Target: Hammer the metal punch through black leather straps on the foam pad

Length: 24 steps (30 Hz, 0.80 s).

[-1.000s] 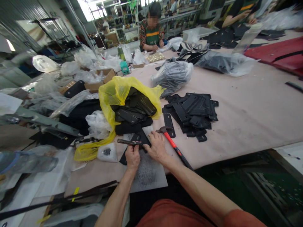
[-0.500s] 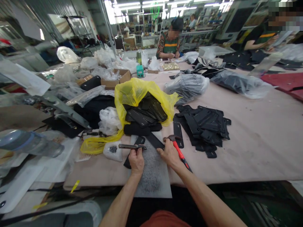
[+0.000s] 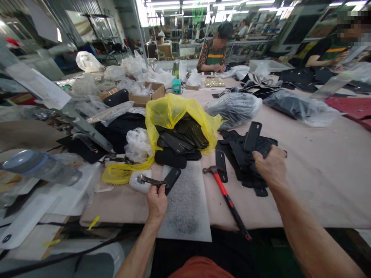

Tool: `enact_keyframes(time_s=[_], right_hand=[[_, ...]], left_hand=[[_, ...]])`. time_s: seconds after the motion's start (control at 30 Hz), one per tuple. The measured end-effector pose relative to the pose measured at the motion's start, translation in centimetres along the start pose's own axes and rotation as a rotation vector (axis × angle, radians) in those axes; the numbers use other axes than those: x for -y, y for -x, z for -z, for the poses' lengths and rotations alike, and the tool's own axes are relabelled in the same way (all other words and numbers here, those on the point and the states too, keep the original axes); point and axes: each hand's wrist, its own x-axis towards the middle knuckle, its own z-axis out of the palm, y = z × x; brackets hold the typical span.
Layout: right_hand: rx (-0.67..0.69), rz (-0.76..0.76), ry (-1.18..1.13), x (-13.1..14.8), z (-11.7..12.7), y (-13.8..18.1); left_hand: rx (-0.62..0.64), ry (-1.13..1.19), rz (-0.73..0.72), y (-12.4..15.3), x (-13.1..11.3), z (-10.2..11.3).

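Note:
My left hand point(image 3: 157, 201) is closed around a slim metal tool point(image 3: 152, 180); its far end is over a whitish block point(image 3: 139, 186) with a dark patch. Beside that hand, a black strip with a slot near its end point(image 3: 173, 178) lies on a grey, speckled board point(image 3: 188, 208). My right hand point(image 3: 271, 166) is over a heap of black pieces point(image 3: 237, 154), thumb and fingers closed on a raised black strip point(image 3: 253, 135). Between the board and the heap rests a claw hammer point(image 3: 224, 191) with a red and black handle, touched by neither hand.
A yellow plastic bag point(image 3: 156, 112) full of black pieces stands behind the board. Clear-bagged bundles point(image 3: 236, 108) lie farther back. A water bottle point(image 3: 40, 170) is at the left, beside a slanted metal post point(image 3: 81, 129). Two people sit across the table.
My right hand has left the board and hammer and moved right to the heap, carrying a black strip. My left hand has shifted left, bringing the tool's end over the whitish block.

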Motion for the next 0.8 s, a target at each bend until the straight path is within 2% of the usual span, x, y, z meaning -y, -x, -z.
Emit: enact_keyframes(time_s=[0.03,0.07,0.13,0.23,0.3,0.43,0.6,0.7,0.8], right_hand=[[-0.038,0.008,0.067,0.7,-1.2,1.3],[0.017,-0.006,0.09,1.7,-2.7,3.1],[0.259,0.077,0.01,4.4,-5.9,7.8],[0.453,0.251,0.008,8.4,-9.7,14.1],[0.55,0.33,0.037,10.2,-11.0,16.4],[0.662,0.445,0.082,11.2,-12.0,16.7],[0.704,0.627,0.13,10.3,-11.8,15.8],[0.652,0.624,0.162,9.5,-11.0,17.3],[0.618,0.558,0.2,8.0,-9.7,19.4]], left_hand=[[0.017,-0.016,-0.001,0.2,0.1,0.0],[0.033,-0.028,-0.003,0.5,0.1,0.0],[0.069,-0.049,-0.012,1.1,-0.2,-0.3],[0.138,-0.058,-0.036,2.2,-1.1,-1.0],[0.174,-0.032,-0.043,2.9,-1.7,-1.6],[0.209,0.016,-0.006,4.2,-2.7,-2.4],[0.123,0.07,0.044,4.2,-2.5,-1.9],[0.116,0.088,0.029,3.3,-2.1,-1.5],[0.158,0.114,-0.005,2.3,-2.3,-1.8]])
